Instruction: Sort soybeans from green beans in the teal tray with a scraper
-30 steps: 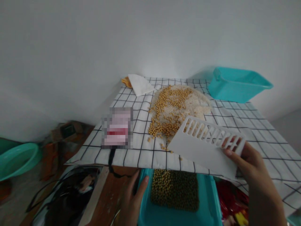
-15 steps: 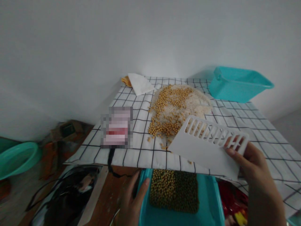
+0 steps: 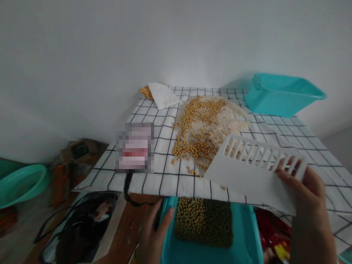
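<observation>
My right hand [image 3: 305, 198] is closed on a white slotted plastic scraper [image 3: 253, 172], held tilted over the near edge of a table with a black-checked white cloth [image 3: 154, 176]. Beyond the scraper lies a pile of soybeans mixed with rice [image 3: 206, 124]. My left hand [image 3: 152, 234] grips the left rim of a teal tub [image 3: 247, 238] below the table edge; soybeans and green beans [image 3: 203, 227] lie inside it.
A second teal tub [image 3: 283, 93] stands at the table's far right. A folded white paper [image 3: 163, 95] lies at the far edge, a blurred-out pink item [image 3: 134, 146] on the left. A green basin [image 3: 20, 183] and a dark bag [image 3: 79, 227] sit on the floor to the left.
My right hand has shifted the scraper slightly to the right and a little off the bean pile. The left hand stays on the tub rim.
</observation>
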A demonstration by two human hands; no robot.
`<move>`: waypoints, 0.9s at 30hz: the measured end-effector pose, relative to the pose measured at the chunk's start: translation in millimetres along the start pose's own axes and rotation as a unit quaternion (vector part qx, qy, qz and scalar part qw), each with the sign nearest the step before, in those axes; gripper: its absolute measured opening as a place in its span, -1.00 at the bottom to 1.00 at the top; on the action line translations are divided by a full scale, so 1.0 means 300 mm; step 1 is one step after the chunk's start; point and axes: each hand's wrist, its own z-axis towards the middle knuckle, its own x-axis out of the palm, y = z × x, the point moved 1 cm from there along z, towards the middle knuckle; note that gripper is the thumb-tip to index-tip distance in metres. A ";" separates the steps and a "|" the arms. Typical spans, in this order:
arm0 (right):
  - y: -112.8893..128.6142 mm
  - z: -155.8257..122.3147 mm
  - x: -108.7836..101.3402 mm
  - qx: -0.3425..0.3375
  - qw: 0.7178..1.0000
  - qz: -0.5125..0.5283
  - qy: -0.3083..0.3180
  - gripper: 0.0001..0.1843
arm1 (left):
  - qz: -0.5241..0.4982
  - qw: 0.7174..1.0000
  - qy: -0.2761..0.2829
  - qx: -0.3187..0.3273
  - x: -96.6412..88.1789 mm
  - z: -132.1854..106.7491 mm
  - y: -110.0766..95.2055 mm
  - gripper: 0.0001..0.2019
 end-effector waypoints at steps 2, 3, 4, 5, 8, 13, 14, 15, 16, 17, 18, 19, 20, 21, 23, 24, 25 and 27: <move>-0.002 -0.001 -0.001 0.009 1.000 -0.006 0.012 -0.81 | -0.009 1.000 0.004 -0.004 0.000 0.008 0.000 -0.52; -0.002 -0.001 0.001 0.019 1.000 -0.006 0.016 -0.81 | -0.011 1.000 0.003 -0.006 0.000 0.014 0.000 -0.52; -0.001 0.000 0.004 0.029 0.999 -0.005 0.019 -0.80 | -0.010 1.000 0.002 -0.010 0.000 0.020 0.001 -0.53; 0.001 0.001 0.007 0.036 0.999 -0.004 0.020 -0.79 | -0.009 1.000 0.001 -0.017 0.000 0.027 0.002 -0.54; 0.002 0.008 0.009 0.038 0.999 -0.001 0.024 -0.77 | -0.015 1.000 0.009 -0.019 0.001 0.040 0.007 -0.60; -0.028 0.016 -0.009 0.045 0.998 -0.014 0.042 -0.71 | -0.040 0.999 0.013 -0.012 0.001 0.013 0.010 -0.60; -0.035 0.017 -0.014 0.041 0.998 -0.023 0.046 -0.70 | -0.041 0.999 0.013 -0.016 0.000 0.006 0.008 -0.55; -0.041 0.018 -0.017 0.037 0.998 -0.030 0.051 -0.69 | -0.040 0.999 0.014 -0.021 -0.001 -0.001 0.005 -0.50; -0.046 0.020 -0.019 0.035 0.997 -0.037 0.057 -0.68 | -0.037 0.999 0.014 -0.028 -0.002 -0.005 0.001 -0.47; -0.048 0.021 -0.020 0.036 0.996 -0.043 0.065 -0.67 | -0.033 0.999 0.014 -0.038 -0.004 -0.009 -0.003 -0.47; -0.048 0.022 -0.020 0.040 0.995 -0.051 0.075 -0.67 | -0.030 0.998 0.014 -0.045 -0.005 -0.011 -0.009 -0.47; -0.047 0.022 -0.018 0.042 0.994 -0.057 0.084 -0.67 | -0.029 0.998 0.015 -0.049 -0.006 -0.011 -0.015 -0.47; -0.044 0.023 -0.017 0.044 0.993 -0.062 0.092 -0.68 | -0.029 0.998 0.015 -0.052 -0.006 -0.011 -0.022 -0.46; -0.042 0.023 -0.016 0.043 0.993 -0.063 0.096 -0.68 | -0.032 0.998 0.015 -0.052 -0.006 -0.010 -0.029 -0.46; -0.039 0.023 -0.016 0.032 0.994 -0.056 0.091 -0.70 | -0.039 0.998 0.017 -0.047 -0.005 -0.007 -0.040 -0.45; -0.040 0.023 -0.018 0.023 0.995 -0.050 0.084 -0.70 | -0.042 0.998 0.015 -0.043 -0.004 -0.005 -0.042 -0.45; -0.043 0.023 -0.020 0.015 0.996 -0.048 0.076 -0.71 | -0.044 0.998 0.011 -0.037 -0.003 -0.003 -0.042 -0.47; -0.051 0.024 -0.027 0.007 0.996 -0.052 0.067 -0.71 | -0.043 0.999 0.002 -0.019 -0.002 0.002 -0.034 -0.51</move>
